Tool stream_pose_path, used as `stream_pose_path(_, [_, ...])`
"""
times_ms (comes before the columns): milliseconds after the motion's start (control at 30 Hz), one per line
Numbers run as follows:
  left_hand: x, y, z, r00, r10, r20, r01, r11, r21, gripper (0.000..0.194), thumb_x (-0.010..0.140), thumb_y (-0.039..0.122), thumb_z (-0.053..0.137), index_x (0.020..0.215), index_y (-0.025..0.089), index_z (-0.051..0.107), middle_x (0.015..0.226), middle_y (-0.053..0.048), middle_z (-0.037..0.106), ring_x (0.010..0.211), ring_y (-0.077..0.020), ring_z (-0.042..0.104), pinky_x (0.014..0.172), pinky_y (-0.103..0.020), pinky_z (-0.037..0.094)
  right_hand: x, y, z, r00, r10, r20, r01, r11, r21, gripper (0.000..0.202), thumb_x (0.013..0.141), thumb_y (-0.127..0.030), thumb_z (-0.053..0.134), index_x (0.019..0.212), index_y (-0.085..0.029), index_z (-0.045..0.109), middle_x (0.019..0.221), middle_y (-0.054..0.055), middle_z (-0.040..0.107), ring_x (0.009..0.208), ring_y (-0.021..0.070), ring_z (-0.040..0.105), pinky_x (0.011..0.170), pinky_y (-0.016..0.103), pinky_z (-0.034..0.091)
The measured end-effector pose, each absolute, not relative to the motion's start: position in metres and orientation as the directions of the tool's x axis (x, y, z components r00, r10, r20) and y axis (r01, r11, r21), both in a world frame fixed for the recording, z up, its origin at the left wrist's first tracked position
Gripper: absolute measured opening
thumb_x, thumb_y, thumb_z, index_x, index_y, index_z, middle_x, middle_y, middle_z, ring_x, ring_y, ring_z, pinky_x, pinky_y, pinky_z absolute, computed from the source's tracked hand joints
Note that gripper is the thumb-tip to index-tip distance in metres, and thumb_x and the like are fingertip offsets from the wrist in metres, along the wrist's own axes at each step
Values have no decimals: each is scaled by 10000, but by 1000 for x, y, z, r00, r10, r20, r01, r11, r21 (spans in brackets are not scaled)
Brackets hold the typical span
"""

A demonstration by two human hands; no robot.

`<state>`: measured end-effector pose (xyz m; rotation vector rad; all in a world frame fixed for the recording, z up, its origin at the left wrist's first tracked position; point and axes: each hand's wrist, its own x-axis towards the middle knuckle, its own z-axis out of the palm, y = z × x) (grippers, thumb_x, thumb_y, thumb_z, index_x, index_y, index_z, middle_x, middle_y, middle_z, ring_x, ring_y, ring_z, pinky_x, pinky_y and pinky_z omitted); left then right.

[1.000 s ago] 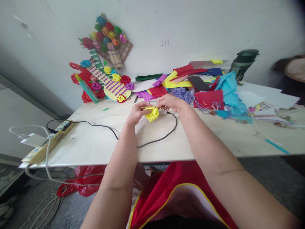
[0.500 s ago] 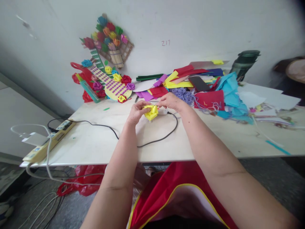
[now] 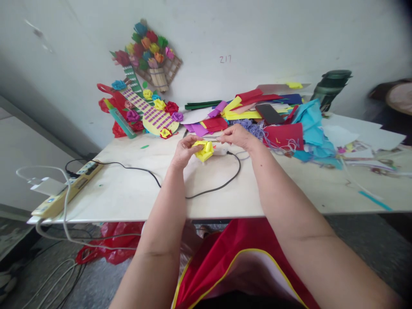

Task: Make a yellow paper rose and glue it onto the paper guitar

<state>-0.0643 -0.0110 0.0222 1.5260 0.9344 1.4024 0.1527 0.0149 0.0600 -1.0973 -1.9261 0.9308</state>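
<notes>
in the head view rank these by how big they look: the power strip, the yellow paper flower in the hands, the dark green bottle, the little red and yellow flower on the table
1. power strip, though it lies nearer the camera
2. dark green bottle, farther back, so its true size is unsure
3. yellow paper flower, held by both hands
4. little red and yellow flower

The left hand (image 3: 184, 151) covers part of the yellow paper flower (image 3: 204, 150), so its near side stays unseen. What the right hand's (image 3: 237, 136) fingers (image 3: 224, 137) pinch is too thin to tell. At three o'clock, a blurred person (image 3: 394, 101) is cut by the frame edge. The bench (image 3: 128, 193) runs out of view at three o'clock. Both arms leave the picture at six o'clock.
</notes>
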Motion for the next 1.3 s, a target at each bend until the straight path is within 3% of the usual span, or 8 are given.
stream_pose_path(433, [-67, -9, 19, 93, 921, 378, -15, -379, 925, 358, 541, 319, 797, 827, 167, 647, 731, -13, 690, 661, -153, 642, 638, -271, 496, 156, 13, 60, -346, 903, 252, 387, 383, -839, 349, 636, -465, 743, 530, -169, 591, 536, -9, 542, 552, 93, 421, 529, 249, 322])
stream_pose_path(833, [-68, -8, 18, 77, 918, 389, -31, -388, 921, 368, 551, 327, 794, 854, 171, 654, 718, -10, 680, 650, -149, 636, 636, -274, 501, 152, 13, 56, -384, 878, 286, 369, 430, -824, 341, 709, -412, 678, 508, -168, 549, 493, -50, 429, 540, 80, 365, 560, 256, 283])
stream_pose_path(1300, [-69, -8, 17, 95, 919, 383, -56, -379, 923, 335, 557, 304, 790, 838, 171, 664, 719, -8, 681, 631, -140, 631, 618, -262, 492, 154, 14, 55, -411, 862, 295, 349, 448, -823, 369, 704, -455, 672, 513, -169, 540, 501, -46, 431, 537, 82, 362, 576, 264, 291])
